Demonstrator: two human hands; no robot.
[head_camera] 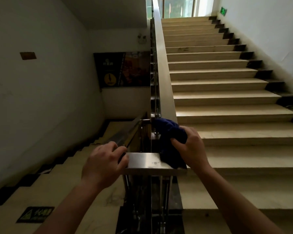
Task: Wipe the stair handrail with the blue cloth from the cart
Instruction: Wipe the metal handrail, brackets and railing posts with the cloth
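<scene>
The metal stair handrail (161, 65) rises up the middle of the view and bends into a flat horizontal section (144, 162) right in front of me. My right hand (191, 147) grips a bunched dark blue cloth (167, 130) pressed on the rail where the rising part meets the flat bend. My left hand (105, 164) is closed over the left end of the flat section, where a second rail (123, 135) slopes down to the left. The cart is out of view.
Beige steps (227, 85) climb to the right toward a window on the upper landing. Another flight (85, 154) descends at left beside a white wall. A dark poster (122, 69) hangs on the far wall. Metal balusters (161, 200) stand under the rail.
</scene>
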